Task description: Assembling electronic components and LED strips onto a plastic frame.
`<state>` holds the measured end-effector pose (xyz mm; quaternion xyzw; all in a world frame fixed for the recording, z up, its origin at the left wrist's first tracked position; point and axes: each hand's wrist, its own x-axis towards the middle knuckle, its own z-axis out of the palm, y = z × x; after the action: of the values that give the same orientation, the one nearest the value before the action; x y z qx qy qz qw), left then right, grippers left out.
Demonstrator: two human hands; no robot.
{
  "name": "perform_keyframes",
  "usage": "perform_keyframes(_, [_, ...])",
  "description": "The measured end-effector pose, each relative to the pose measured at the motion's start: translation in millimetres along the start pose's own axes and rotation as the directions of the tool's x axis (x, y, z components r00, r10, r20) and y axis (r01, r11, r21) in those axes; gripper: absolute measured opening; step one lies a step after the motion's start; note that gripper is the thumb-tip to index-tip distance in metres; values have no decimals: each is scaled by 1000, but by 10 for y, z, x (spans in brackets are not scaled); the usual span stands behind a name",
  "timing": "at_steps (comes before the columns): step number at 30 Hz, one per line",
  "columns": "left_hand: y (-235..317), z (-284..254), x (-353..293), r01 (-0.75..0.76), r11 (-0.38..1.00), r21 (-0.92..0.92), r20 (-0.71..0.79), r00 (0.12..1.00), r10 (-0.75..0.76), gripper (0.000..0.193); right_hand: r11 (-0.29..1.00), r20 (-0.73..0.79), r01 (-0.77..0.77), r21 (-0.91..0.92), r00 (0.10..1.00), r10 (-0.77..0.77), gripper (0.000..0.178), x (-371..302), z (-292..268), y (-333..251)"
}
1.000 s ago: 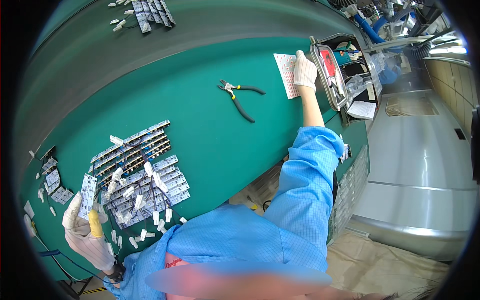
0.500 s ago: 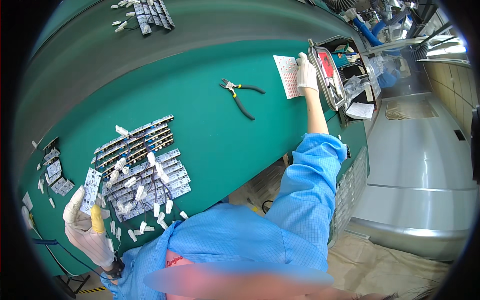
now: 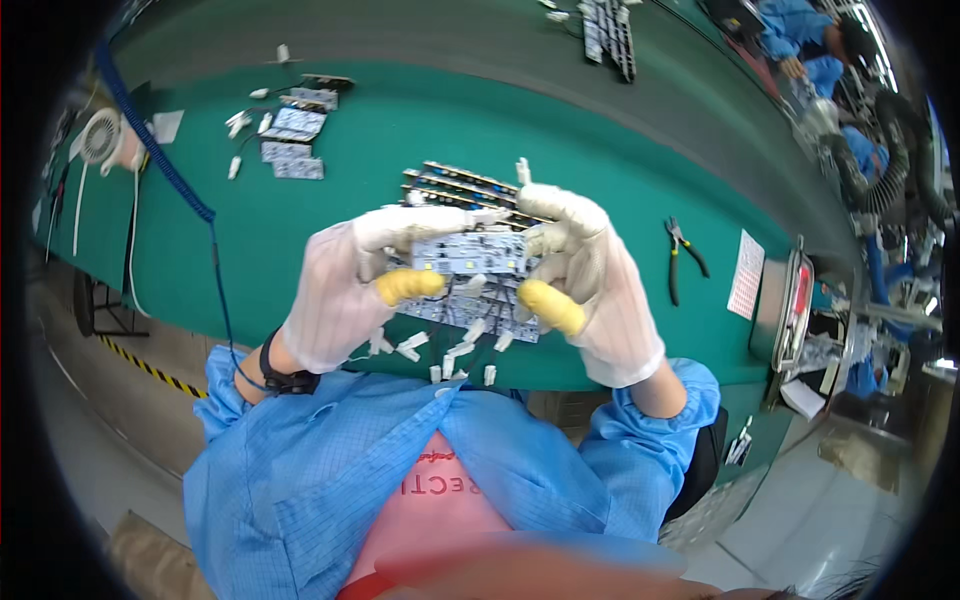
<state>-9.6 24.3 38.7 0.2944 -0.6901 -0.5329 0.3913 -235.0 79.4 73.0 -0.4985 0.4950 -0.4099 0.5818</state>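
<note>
Both my hands wear white gloves with yellow-covered thumbs. My left hand (image 3: 350, 275) is closed on the left end of a narrow white circuit board (image 3: 470, 254), which has small yellow LEDs along it. My right hand (image 3: 600, 285) has its bent fingers at the board's right end; whether a small label is between them I cannot make out. Below the hands lie rows of similar boards (image 3: 440, 312) with dark wires and white connectors (image 3: 460, 349). Dark-edged boards (image 3: 465, 185) stand just beyond them.
Diagonal cutters (image 3: 680, 255) and a label sheet (image 3: 746, 275) lie to the right, beside a metal tray (image 3: 793, 310). More boards (image 3: 295, 125) sit at the far left, near a small fan (image 3: 101, 137). A coiled blue cord (image 3: 150, 140) runs down to my left wrist.
My right hand has left the label sheet and come to the board's right end. My left hand has raised the board over the others. The view has turned left.
</note>
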Motion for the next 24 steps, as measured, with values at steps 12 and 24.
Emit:
perform_keyframes(12, [-114, -57, -113, -4, 999, -52, -134, 991, -3, 41, 995, -108, 95, 30, 990, -91, 44, 68, 320, 152])
perform_keyframes(24, [-173, -69, -112, -79, 997, 20, -200, 976, 82, 40, 973, -134, 220, 74, 969, -209, 47, 75, 340, 190])
